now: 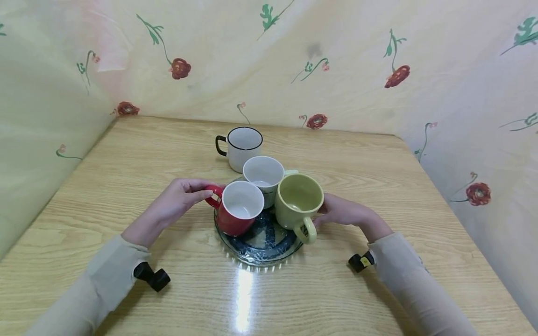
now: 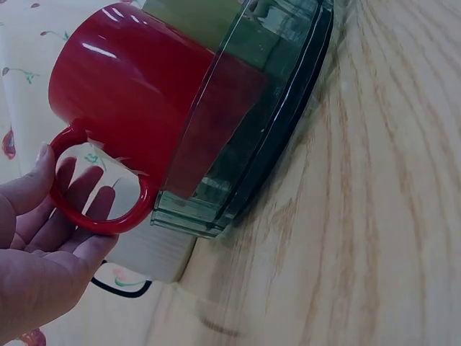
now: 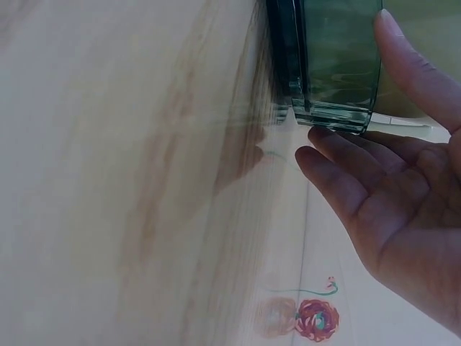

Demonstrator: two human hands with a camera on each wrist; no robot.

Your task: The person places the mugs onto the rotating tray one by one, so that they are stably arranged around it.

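Observation:
A round greenish glass dish (image 1: pixel 262 261) with a dark patterned base holds three mugs. My left hand (image 1: pixel 185 198) grips the handle of the red mug (image 1: pixel 233 221) at the dish's left. In the left wrist view the thumb (image 2: pixel 36 173) rests at the top of the handle, with the fingers behind it. My right hand (image 1: pixel 344 212) is at the dish's right side, beside the yellow-green mug (image 1: pixel 287 212). In the right wrist view its nearly straight fingers (image 3: pixel 338 155) meet the glass wall (image 3: pixel 338 72), and the thumb overlaps the rim. Between these mugs stands a white mug (image 1: pixel 262 172) with a pale green handle.
Behind the dish, a white mug (image 1: pixel 244 154) with a black rim and black handle stands on the wooden table (image 1: pixel 134 186). A flower-patterned cloth (image 1: pixel 336 70) hangs around the table's back and sides. Both wrists carry black camera mounts.

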